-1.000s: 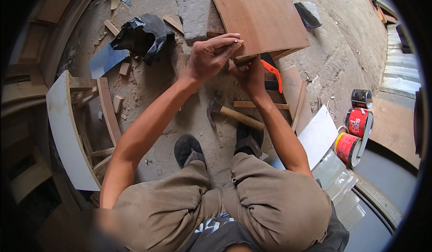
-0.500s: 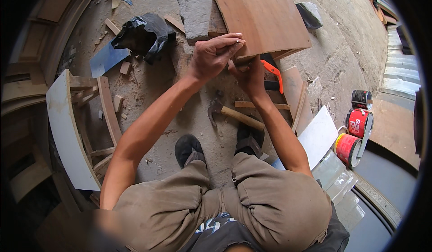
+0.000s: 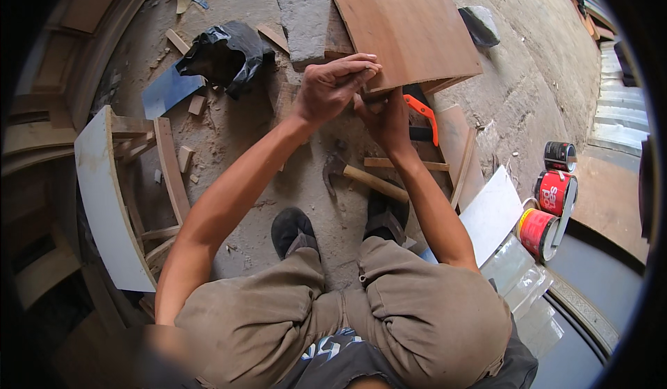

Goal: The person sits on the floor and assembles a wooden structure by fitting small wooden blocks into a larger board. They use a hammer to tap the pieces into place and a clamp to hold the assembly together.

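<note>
A brown wooden box (image 3: 410, 28) stands before me, its flat top panel facing up. At its near left corner my left hand (image 3: 330, 90) is closed in a pinch, fingertips by the panel's edge; whatever is between them is too small to make out. Just below that corner is my right hand (image 3: 385, 121), thumb up beside the edge, its other fingers hidden by the panel. An orange-handled tool (image 3: 425, 114) shows to the right of the right hand, partly under the box. On the ground below both hands lies a claw hammer (image 3: 365, 179) with a wooden handle.
Left are a white-faced wooden frame (image 3: 104, 201), a black plastic bag (image 3: 233, 52) and a blue board (image 3: 169, 92). A grey block (image 3: 303, 21) stands beside the box, a stone (image 3: 479, 26) beyond it. Right are a white board (image 3: 490, 215) and red cans (image 3: 554, 193).
Both hands keep nearly the same place at the box's corner. The view has shifted very slightly; nothing has visibly been taken up or let go.
</note>
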